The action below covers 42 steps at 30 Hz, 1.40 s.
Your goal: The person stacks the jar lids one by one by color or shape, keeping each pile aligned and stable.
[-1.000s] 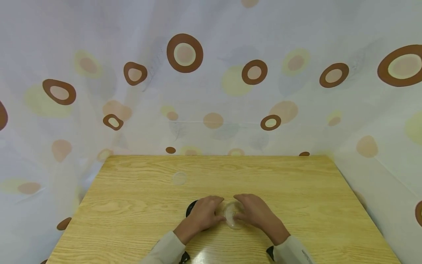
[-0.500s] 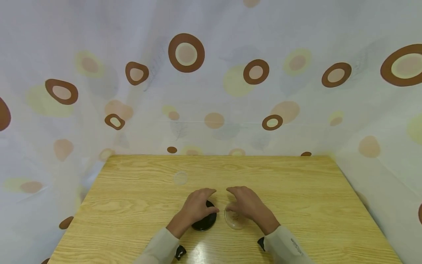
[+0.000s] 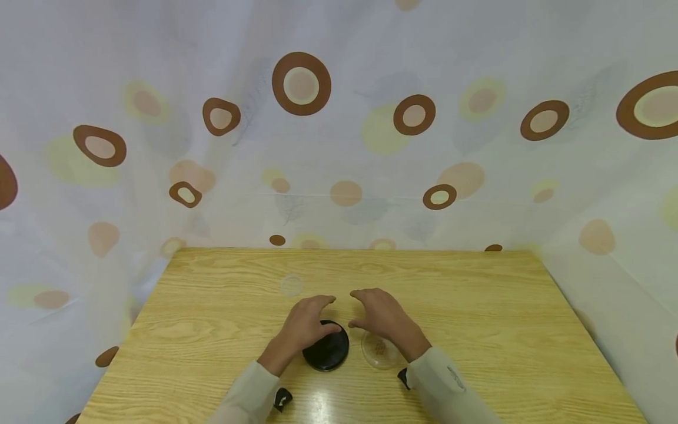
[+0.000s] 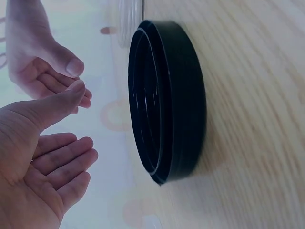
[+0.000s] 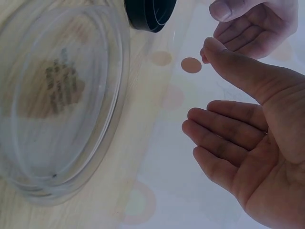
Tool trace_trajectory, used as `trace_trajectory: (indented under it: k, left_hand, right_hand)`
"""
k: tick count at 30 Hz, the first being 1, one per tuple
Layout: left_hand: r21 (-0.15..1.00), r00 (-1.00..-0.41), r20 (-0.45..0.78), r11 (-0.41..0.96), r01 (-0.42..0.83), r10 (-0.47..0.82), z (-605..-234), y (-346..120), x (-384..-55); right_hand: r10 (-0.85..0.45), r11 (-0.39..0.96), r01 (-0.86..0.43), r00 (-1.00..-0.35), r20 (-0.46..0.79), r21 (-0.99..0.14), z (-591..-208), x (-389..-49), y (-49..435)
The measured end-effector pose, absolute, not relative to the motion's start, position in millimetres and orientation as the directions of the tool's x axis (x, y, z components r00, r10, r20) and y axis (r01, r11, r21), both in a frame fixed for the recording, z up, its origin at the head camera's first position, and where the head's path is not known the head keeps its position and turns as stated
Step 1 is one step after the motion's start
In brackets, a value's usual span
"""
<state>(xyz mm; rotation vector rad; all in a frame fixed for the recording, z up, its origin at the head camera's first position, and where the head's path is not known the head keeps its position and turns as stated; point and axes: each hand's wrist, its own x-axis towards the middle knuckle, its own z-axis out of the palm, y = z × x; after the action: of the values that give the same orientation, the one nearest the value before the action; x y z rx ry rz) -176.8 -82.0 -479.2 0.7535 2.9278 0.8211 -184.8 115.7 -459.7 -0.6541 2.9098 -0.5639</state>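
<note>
My left hand (image 3: pixel 305 324) is above the far left rim of a shallow round black lid (image 3: pixel 327 356), holding nothing. In the left wrist view the lid (image 4: pixel 186 100) lies hollow side up, apart from the loosely bent fingers. My right hand (image 3: pixel 384 317) hovers by the far edge of a shallow clear round dish (image 3: pixel 375 356), likewise holding nothing. The right wrist view shows this dish (image 5: pixel 59 138) close up, with dark print or a label that I cannot read. Thumbs and fingertips of the two hands face each other across a small gap.
Farther back on the wooden table (image 3: pixel 466 306) lies a thin clear disc (image 3: pixel 291 285). A white curtain with brown rings (image 3: pixel 349 147) hangs behind the table and along both sides. Dark straps (image 3: pixel 283 399) show near the cuffs of the light sleeves.
Both hands have drawn away from the clear dish, moving left and toward the back. The dish now lies on the table, and more of the black lid shows beside it.
</note>
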Motion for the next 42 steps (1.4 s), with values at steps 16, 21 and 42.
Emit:
trace_trajectory:
  k: [16, 21, 42]
  left_hand:
    - [0.544, -0.927, 0.103, 0.760, 0.356, 0.360, -474, -110, -188]
    - [0.532, -0.932, 0.108, 0.772, 0.348, 0.345, -472, -120, -193]
    - [0.557, -0.948, 0.099, 0.773, 0.304, 0.302, -477, -146, -214]
  right_hand:
    - [-0.471, 0.835, -0.431, -0.882, -0.038, -0.342, -452, -200, 83]
    - [-0.475, 0.840, -0.438, -0.879, -0.045, -0.321, -449, -206, 70]
    - [-0.458, 0.877, -0.430, -0.883, -0.100, -0.215, -451, -240, 39]
